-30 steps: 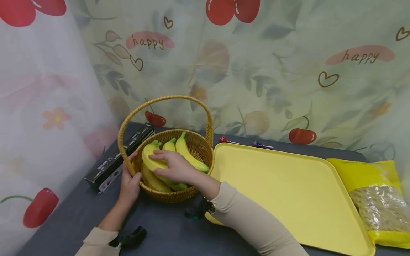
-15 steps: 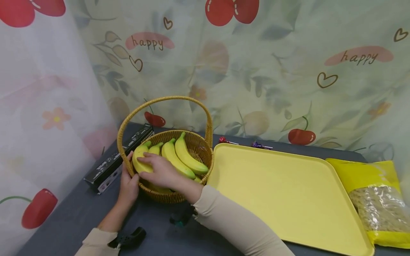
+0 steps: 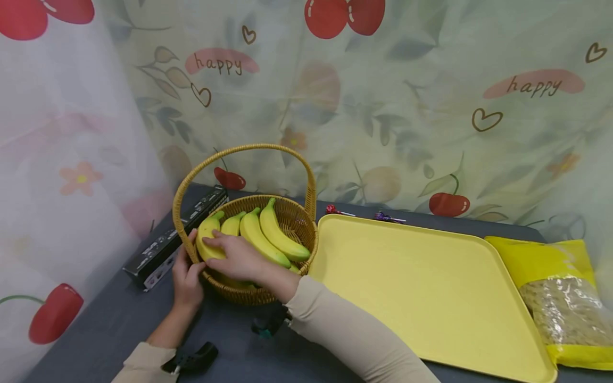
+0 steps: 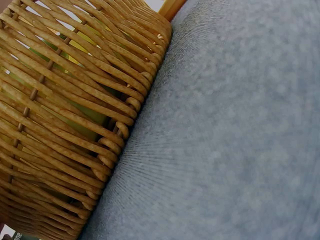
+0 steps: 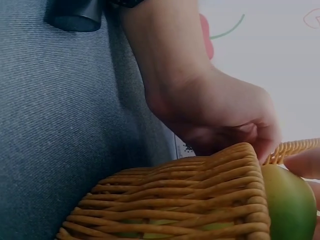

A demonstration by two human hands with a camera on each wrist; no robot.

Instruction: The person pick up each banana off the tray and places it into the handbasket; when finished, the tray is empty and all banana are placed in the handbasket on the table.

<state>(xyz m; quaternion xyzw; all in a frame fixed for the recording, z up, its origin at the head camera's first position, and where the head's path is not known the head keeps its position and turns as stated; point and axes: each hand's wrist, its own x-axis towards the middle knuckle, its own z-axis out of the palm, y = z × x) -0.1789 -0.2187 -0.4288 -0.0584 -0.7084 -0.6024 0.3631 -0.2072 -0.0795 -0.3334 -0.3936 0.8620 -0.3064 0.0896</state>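
Note:
A wicker basket (image 3: 313,250) with a tall arched handle stands on the dark grey table, several yellow bananas (image 3: 283,236) inside it. At its left side my left hand (image 3: 188,282) grips the rim near the foot of the handle; the right wrist view shows that hand (image 5: 215,107) with fingers bent over the rim. My right hand (image 3: 239,259) reaches into the basket and holds the leftmost banana (image 3: 207,229), thumb and fingers on either side. The banana's green tip (image 5: 292,205) shows past the rim in the right wrist view. The left wrist view shows the basket's woven wall (image 4: 65,115).
A yellow tray (image 3: 407,287) lies right of the basket, with a bag with a clear window (image 3: 565,303) beyond it. Behind the tray lie a red lollipop (image 3: 332,209) and a purple one (image 3: 383,216). Left of the basket lies a long black box (image 3: 158,260). A patterned curtain hangs behind.
My right hand has moved left inside the basket with the banana, and the bananas on the right now show more fully. The left hand has kept its grip on the rim.

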